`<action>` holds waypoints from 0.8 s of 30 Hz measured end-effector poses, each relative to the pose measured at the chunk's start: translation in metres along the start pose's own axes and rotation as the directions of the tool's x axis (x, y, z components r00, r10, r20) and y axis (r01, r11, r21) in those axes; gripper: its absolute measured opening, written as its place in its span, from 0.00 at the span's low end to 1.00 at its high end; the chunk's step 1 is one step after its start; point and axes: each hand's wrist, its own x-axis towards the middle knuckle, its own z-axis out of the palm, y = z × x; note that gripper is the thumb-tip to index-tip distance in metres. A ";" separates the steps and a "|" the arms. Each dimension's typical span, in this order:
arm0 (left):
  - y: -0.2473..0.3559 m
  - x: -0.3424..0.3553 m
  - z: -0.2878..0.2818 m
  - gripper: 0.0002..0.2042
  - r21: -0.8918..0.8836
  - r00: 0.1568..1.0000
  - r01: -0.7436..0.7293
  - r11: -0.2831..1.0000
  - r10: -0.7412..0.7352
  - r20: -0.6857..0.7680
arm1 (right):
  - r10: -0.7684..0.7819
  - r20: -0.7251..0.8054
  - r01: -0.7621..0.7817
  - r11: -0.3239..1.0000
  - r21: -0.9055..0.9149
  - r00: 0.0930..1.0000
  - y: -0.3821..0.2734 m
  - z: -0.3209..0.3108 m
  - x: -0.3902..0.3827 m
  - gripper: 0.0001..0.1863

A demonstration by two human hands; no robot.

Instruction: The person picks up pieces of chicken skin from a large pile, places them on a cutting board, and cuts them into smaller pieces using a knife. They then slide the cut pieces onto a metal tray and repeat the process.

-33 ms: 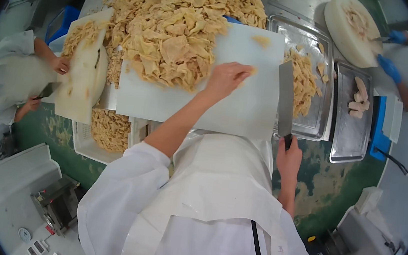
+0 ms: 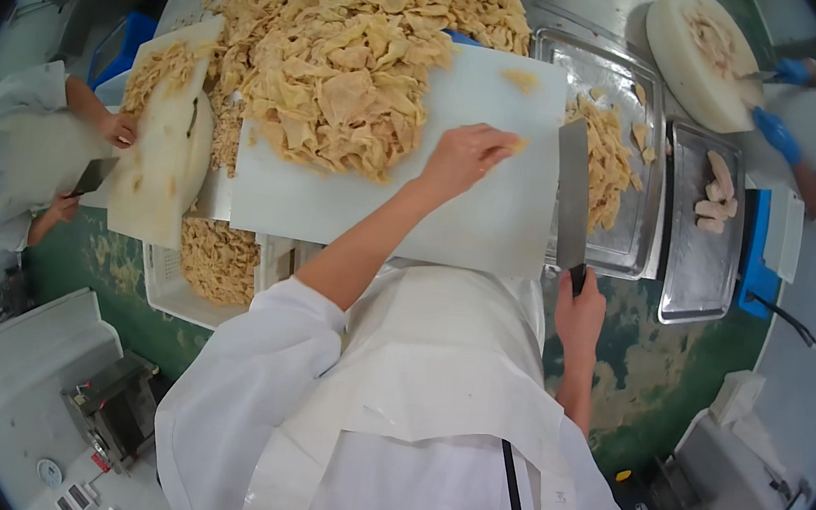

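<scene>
My left hand is over the white cutting board, its fingers pinched on a small piece of yellowish skin. Closed around a black handle, my right hand holds a cleaver upright along the board's right edge. A large heap of pale yellow skin pieces, which look like chicken skin, covers the left part of the board and spreads behind it. One more piece lies alone near the board's far right corner.
Right of the board, a metal tray holds more skin pieces. Another tray carries several pale chunks. On the left, a co-worker holds a knife at a second board. Blue-gloved hands work by a round white block.
My left hand has shifted slightly to the right across the board, fingers still pinched on the piece. My right hand and the cleaver have hardly moved.
</scene>
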 end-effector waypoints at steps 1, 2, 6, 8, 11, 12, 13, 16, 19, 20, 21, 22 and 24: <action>-0.013 0.002 0.018 0.15 0.121 0.989 -0.143 0.982 0.140 0.038 | 0.007 0.022 -0.007 1.000 0.011 1.000 0.000 -0.001 0.003 0.16; -0.020 0.003 0.028 0.18 0.231 0.958 -0.286 0.930 0.271 0.093 | 0.012 0.019 -0.012 1.000 0.006 1.000 -0.001 -0.002 0.003 0.16; -0.010 -0.010 0.027 0.22 0.374 0.951 -0.289 0.881 0.310 0.004 | -0.014 -0.037 0.013 0.999 -0.043 0.999 -0.006 -0.004 -0.004 0.15; -0.016 -0.021 0.024 0.19 0.380 0.965 -0.183 0.907 0.240 -0.108 | -0.019 -0.053 0.016 0.998 -0.056 0.998 -0.016 -0.009 -0.008 0.15; -0.024 -0.031 0.022 0.16 0.307 0.967 -0.153 0.939 0.206 -0.149 | -0.044 -0.001 0.044 0.999 -0.013 0.999 -0.035 -0.020 -0.013 0.15; -0.024 -0.031 0.023 0.16 0.308 0.967 -0.152 0.939 0.205 -0.149 | -0.089 -0.002 0.089 0.996 -0.011 0.996 -0.039 -0.020 -0.010 0.14; -0.024 -0.029 0.024 0.15 0.284 0.971 -0.114 0.952 0.167 -0.170 | -0.135 -0.004 0.134 0.991 -0.010 0.991 -0.041 -0.020 -0.008 0.13; -0.024 -0.025 0.022 0.14 0.285 0.978 -0.082 0.955 0.133 -0.162 | -0.128 0.069 0.139 0.970 -0.199 0.989 -0.027 -0.002 0.002 0.13; -0.022 -0.025 0.017 0.11 0.293 0.981 -0.072 0.953 0.120 -0.150 | -0.090 0.070 0.102 0.977 -0.189 0.993 -0.017 -0.008 -0.004 0.12; -0.021 -0.026 0.016 0.09 0.275 0.981 -0.057 0.960 0.105 -0.165 | -0.096 0.072 0.108 0.976 -0.191 0.993 -0.016 -0.009 -0.003 0.12; -0.020 -0.027 0.014 0.09 0.277 0.980 -0.055 0.959 0.105 -0.169 | -0.067 0.054 0.076 0.981 -0.179 0.996 -0.014 -0.010 -0.001 0.14; -0.019 -0.027 0.011 0.08 0.307 0.969 -0.096 0.947 0.160 -0.191 | -0.039 0.037 0.044 0.985 -0.166 0.999 -0.014 -0.011 -0.001 0.16; -0.020 -0.031 0.006 0.08 0.342 0.953 -0.133 0.930 0.215 -0.214 | -0.061 0.028 0.065 0.987 -0.144 0.998 -0.026 -0.015 -0.005 0.15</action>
